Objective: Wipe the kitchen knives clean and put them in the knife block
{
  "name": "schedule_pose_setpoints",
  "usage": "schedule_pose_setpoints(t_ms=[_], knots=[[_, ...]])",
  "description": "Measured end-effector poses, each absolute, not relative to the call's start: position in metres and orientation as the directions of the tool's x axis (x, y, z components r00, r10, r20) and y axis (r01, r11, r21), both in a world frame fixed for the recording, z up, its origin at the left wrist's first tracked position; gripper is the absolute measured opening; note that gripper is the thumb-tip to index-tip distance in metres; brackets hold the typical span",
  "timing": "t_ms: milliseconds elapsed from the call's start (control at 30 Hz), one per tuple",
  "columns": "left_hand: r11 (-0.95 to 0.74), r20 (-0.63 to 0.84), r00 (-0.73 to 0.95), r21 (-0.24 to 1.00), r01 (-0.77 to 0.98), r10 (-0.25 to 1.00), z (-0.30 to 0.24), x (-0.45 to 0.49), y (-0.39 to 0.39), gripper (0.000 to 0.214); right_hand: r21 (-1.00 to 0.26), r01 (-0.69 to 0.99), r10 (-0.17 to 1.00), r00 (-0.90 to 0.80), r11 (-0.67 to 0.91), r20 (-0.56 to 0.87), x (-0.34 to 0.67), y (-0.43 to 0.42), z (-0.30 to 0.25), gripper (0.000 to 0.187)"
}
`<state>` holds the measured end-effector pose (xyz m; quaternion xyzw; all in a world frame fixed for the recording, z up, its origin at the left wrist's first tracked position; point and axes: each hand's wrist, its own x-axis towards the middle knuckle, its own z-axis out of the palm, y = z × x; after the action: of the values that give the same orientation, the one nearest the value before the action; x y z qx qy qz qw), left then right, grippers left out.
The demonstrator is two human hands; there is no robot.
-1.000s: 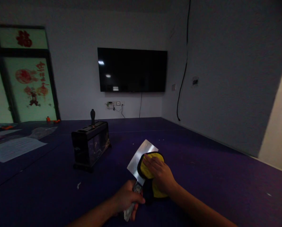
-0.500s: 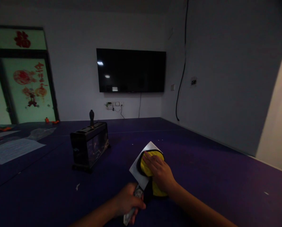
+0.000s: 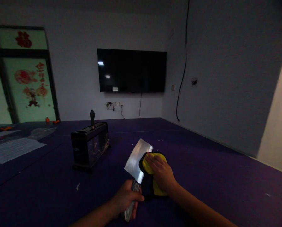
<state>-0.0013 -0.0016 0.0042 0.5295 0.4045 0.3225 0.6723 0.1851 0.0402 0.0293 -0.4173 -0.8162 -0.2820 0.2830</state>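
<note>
A cleaver (image 3: pixel 138 158) with a broad shiny blade points up and away from me. My left hand (image 3: pixel 129 198) is wrapped round its dark, mottled handle. In my right hand (image 3: pixel 161 172) is a yellow cloth (image 3: pixel 160 188) with a black edge and a dark reverse side. The fingers press over the cloth's folded top, which lies against the right edge of the blade. Part of the cloth hangs down below the palm. Left of the blade stands a black knife block (image 3: pixel 89 145) with one dark handle sticking up from its top.
Both hands are above a purple surface (image 3: pixel 202 176) with small white scraps (image 3: pixel 78 187). Printed paper (image 3: pixel 15 149), clear plastic (image 3: pixel 41 133) and orange items (image 3: pixel 52 120) lie at the left. A television (image 3: pixel 131 71) hangs on the far wall, and a black cable (image 3: pixel 182 75) runs down nearby.
The cleaver has turned and shifted left, so more of its blade shows. The cloth and my right hand have moved slightly right, from over the blade to its edge.
</note>
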Motion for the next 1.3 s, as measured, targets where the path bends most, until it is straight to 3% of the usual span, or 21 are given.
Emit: schedule_pose_setpoints(t_ms=[400,633,967,1300], knots=[[0.202,-0.357,0.599,0.928,0.312,0.717,0.027,-0.002,-0.005,0.022,0.257,0.857,0.487,-0.473,0.446,0.734,0.19,0.039,0.033,0.067],[0.195,-0.32,0.588,0.944,0.267,0.743,0.022,-0.002,-0.005,0.024,0.246,0.864,0.511,-0.466,0.44,0.722,0.189,0.041,0.034,0.071],[0.222,-0.212,0.47,0.974,0.034,0.857,0.007,0.0,-0.005,0.024,0.157,0.906,0.609,-0.385,0.394,0.693,0.193,0.047,0.031,0.067],[0.224,-0.227,0.508,0.972,0.067,0.831,0.009,-0.003,-0.003,0.028,0.159,0.907,0.587,-0.378,0.391,0.716,0.193,0.047,0.03,0.065]])
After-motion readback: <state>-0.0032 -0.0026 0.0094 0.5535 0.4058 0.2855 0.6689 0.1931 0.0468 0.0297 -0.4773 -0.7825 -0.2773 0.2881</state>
